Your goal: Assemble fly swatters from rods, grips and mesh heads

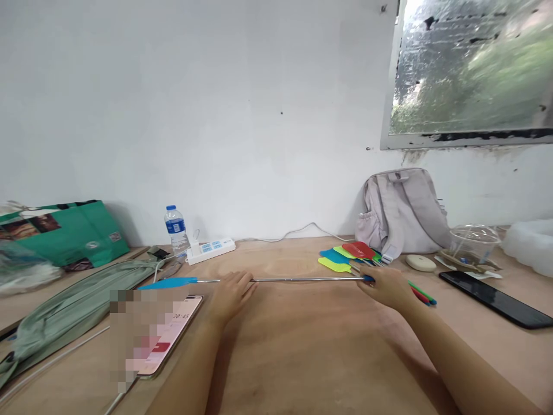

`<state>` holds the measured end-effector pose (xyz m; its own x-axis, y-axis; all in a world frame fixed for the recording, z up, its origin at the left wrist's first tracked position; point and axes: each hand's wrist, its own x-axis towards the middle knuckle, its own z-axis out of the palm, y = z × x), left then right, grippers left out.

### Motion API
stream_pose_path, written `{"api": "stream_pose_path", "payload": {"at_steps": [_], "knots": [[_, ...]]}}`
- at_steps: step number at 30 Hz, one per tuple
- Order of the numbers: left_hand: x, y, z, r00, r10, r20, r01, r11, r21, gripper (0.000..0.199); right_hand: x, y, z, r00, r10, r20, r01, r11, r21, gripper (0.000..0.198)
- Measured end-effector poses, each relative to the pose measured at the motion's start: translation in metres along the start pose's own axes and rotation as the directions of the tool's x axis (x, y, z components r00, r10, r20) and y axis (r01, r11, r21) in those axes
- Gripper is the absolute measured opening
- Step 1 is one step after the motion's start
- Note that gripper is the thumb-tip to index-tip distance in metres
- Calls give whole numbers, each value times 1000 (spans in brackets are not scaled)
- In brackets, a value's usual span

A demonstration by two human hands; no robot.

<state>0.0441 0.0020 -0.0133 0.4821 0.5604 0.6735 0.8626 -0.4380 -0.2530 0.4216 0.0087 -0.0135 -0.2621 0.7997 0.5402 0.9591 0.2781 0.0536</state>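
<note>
A fly swatter with a thin metal rod (302, 279) and a flat blue head (168, 283) lies crosswise, low over the table. My left hand (233, 294) is closed over the rod close to the head. At the other end, my right hand (384, 286) grips the blue tip of the handle, which shows only in part. Just behind my right hand lies a pile of fly swatters with red (358, 250), yellow (334, 265) and blue heads. Their green and red handle ends (423, 294) stick out beyond my right wrist.
A lit phone (168, 337) lies left of my left forearm, beside a green-grey bag (73, 305). A water bottle (175, 226) and power strip (211, 251) stand near the wall. On the right are a backpack (401, 213), a white round case (420, 263) and a black phone (495, 298).
</note>
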Motion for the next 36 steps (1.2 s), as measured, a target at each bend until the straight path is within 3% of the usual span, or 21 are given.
{"api": "stream_pose_path", "payload": {"at_steps": [3, 5, 8, 11, 14, 19, 24, 36], "knots": [[9, 20, 0, 999, 46, -12, -46, 999, -15, 22, -1, -38, -6, 998, -42, 40, 39, 996, 76, 17], [15, 38, 0, 996, 80, -47, -82, 996, -40, 19, -3, -66, -9, 988, -144, 54, 133, 975, 180, 17], [22, 67, 3, 987, 122, -101, -130, 989, -77, 17, -7, -96, -10, 983, -173, 62, 153, 956, 252, 26], [24, 88, 9, 967, 219, -128, -232, 968, -94, 21, -10, -104, -6, 981, -189, 40, 171, 946, 275, 30], [23, 96, 16, 960, 268, -79, -273, 960, -68, 21, -11, -102, -2, 976, -217, 10, 206, 938, 280, 30], [22, 89, 13, 947, 317, -54, -316, 948, 35, 20, -8, -102, -1, 960, -280, 11, 264, 917, 299, 33], [27, 77, 4, 916, 376, -138, -363, 925, 108, 19, -4, -99, -1, 948, -317, 14, 298, 905, 303, 37], [18, 29, -5, 921, 379, -89, -360, 917, 175, 30, 5, -70, 7, 944, -327, 30, 311, 920, 239, 37]]}}
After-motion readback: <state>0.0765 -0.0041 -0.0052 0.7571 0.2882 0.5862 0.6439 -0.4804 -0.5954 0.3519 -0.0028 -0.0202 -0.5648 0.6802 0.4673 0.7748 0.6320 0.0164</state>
